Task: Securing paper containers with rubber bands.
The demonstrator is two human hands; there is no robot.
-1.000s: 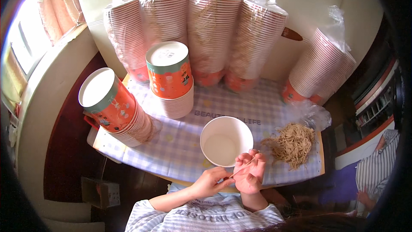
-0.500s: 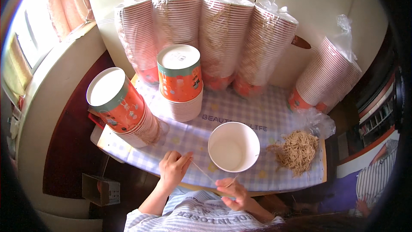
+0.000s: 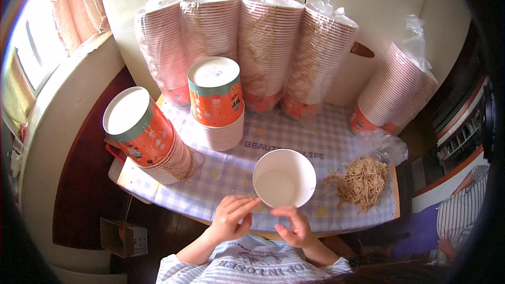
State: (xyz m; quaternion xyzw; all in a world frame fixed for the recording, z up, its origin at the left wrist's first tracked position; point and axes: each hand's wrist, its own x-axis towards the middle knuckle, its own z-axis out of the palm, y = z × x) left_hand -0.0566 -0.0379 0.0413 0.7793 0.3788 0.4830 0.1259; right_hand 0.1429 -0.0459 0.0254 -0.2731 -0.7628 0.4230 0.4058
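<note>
A white paper bucket (image 3: 284, 179) stands open end up near the table's front edge. At its near left rim is my left hand (image 3: 231, 218), its fingers stretched toward the bucket and pressed together. A short tan bit of string (image 3: 251, 197) shows by those fingertips; its remaining length cannot be made out. My right hand (image 3: 295, 227) is just in front of the bucket, thumb and index finger apart, with nothing visible between them. To the right of the bucket lies a loose heap of tan strings (image 3: 364, 183).
Two upside-down stacks of orange-and-green buckets, one at left (image 3: 150, 134) and one farther back (image 3: 215, 100), stand on the checked tablecloth (image 3: 242, 171). Several bagged stacks (image 3: 268, 47) line the wall. A crumpled plastic bag (image 3: 386, 150) lies behind the strings. Another person (image 3: 452, 215) is at the right.
My left hand has moved right, up to the bucket's rim, and my right hand has risen closer to the bucket. The string stretched between them earlier no longer shows.
</note>
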